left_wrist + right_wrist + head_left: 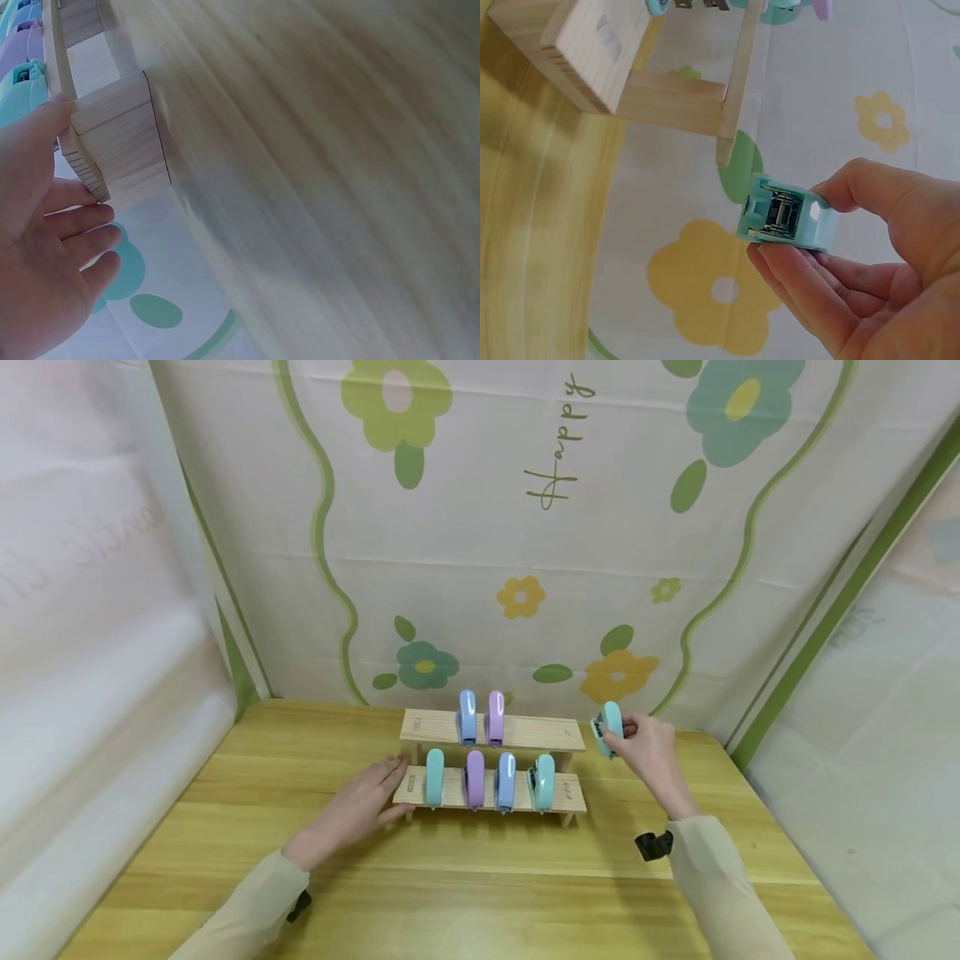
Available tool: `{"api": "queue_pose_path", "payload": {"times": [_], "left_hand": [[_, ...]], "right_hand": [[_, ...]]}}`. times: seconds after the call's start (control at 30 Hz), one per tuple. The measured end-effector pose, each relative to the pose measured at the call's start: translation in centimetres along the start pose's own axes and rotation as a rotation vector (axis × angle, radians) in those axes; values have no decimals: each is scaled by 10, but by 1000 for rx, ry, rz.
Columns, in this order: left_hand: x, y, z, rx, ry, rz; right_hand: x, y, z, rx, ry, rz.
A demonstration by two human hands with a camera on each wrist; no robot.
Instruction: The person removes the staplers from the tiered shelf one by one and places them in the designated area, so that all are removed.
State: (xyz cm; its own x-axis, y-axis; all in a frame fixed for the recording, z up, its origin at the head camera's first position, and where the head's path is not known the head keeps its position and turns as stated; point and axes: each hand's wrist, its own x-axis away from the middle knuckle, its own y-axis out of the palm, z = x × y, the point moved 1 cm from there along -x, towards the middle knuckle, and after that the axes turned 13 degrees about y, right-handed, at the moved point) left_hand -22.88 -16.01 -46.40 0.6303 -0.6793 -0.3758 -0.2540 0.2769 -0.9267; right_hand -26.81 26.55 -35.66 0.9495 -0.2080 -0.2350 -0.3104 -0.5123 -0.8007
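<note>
My right hand [651,750] pinches a small turquoise stapler [612,727] between thumb and fingers, off the right end of the wooden stand. Its metal spring end [783,213] faces the right wrist camera. At the stand's other end, my left hand [362,795] holds the lower board [84,161], thumb at the front edge and index finger at the rear corner. That lower tier [573,797] carries a turquoise stapler [434,778], a purple one [474,779], a blue one [506,781] and another turquoise one [544,782].
Behind it, the upper tier [540,732] bears a blue stapler [467,717] and a purple stapler [496,717]. The stand rests on a wood-grain table [465,893]. A flower-printed curtain [450,527] hangs at the back, with more pale cloth at both sides.
</note>
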Motion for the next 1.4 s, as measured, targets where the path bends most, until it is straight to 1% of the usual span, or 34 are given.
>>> {"api": "queue_pose_path", "payload": {"times": [0.17, 0.33, 0.4, 0.7, 0.87, 1.13, 1.4], "left_hand": [[0, 1, 0, -8, 8, 3], [0, 2, 0, -12, 9, 6], [0, 2, 0, -11, 8, 9], [1, 2, 0, 0, -3, 5], [1, 1, 0, -6, -5, 1], [1, 0, 1, 19, -22, -10], [0, 1, 1, 45, -44, -38]], "right_hand": [[3, 0, 10, 18, 4, 6], [5, 2, 20, 38, 49, -20], [6, 3, 24, 34, 64, -30], [7, 12, 40, 28, 85, -39], [8, 17, 47, 30, 97, -46], [8, 25, 55, 25, 99, -37], [11, 32, 62, 14, 138, -80]]}}
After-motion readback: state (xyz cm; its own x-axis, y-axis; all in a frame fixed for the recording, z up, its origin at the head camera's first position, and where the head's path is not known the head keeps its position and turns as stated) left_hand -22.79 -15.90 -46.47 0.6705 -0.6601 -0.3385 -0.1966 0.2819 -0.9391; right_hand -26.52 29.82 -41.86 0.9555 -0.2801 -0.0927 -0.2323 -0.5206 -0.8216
